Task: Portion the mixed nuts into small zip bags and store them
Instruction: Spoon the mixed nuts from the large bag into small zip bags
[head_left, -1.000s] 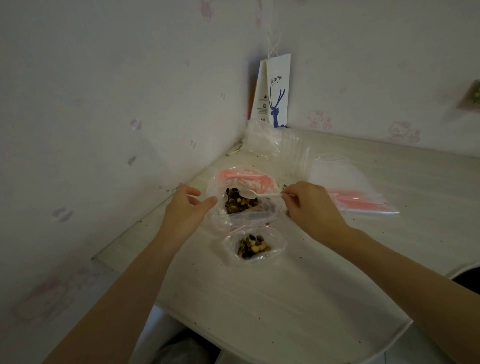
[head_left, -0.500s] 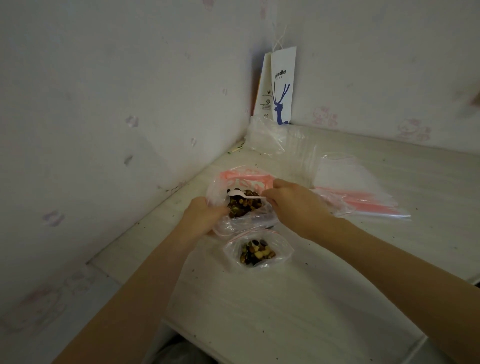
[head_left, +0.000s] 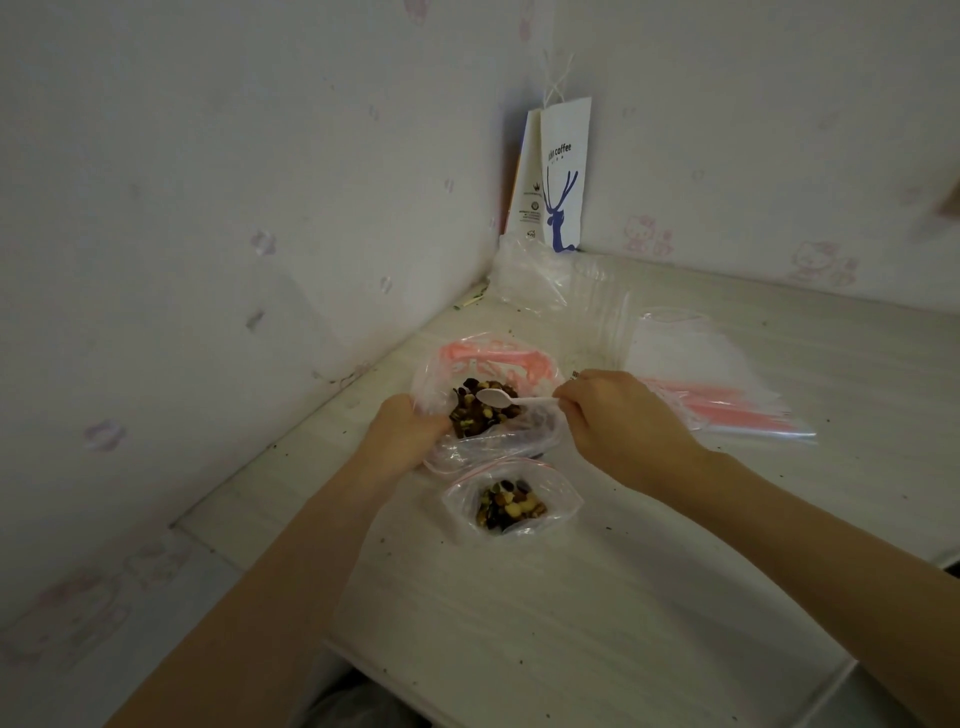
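a large clear zip bag with a pink seal strip is seen lying open on a pale wood-grain table, close to the left wall, with only a narrow strip of tabletop left between the bag and the table's left edge. the bag's near-left rim is gripped by the left hand, its fingers curled round the plastic. the handle of a white plastic spoon is pinched by the right hand, and the spoon's bowl is held just over the mixed nuts inside the large bag; whether it touches them cannot be told. a small zip bag, open at its red-edged mouth and partly filled with nuts, is placed just in front of the large bag, their edges touching or nearly so. a wide bare stretch of table is left in front of the small bag, down to the near edge. to the right, near the right hand, a stack of empty zip bags is laid flat. in the far corner crumpled clear plastic is piled, and behind it a white paper coffee bag is stood upright against the walls.
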